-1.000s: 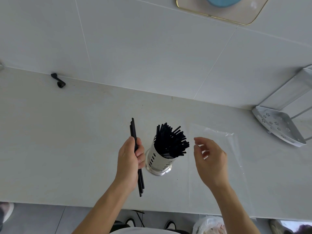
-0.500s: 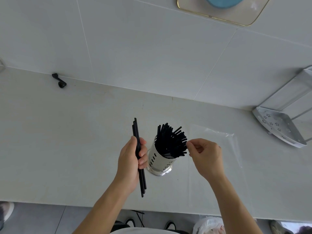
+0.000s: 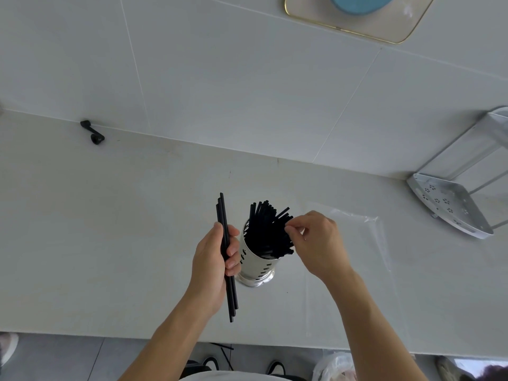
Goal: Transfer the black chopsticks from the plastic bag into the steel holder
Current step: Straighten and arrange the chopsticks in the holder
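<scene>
A perforated steel holder stands on the white counter, packed with several black chopsticks that fan out from its mouth. My left hand is just left of the holder, closed around a few black chopsticks held roughly upright. My right hand is at the holder's right, thumb and forefinger pinching the tips of the chopsticks standing in it. The clear plastic bag lies flat on the counter behind my right hand and looks empty.
A perforated metal rack sits at the right against the wall. A small black part lies at the counter's back left. A tray with a blue object is on the wall side above. The counter's front edge runs below my forearms.
My right hand moved left from over the bag to the holder and closed its fingertips on the chopstick tips. My left hand rose slightly with its bundle.
</scene>
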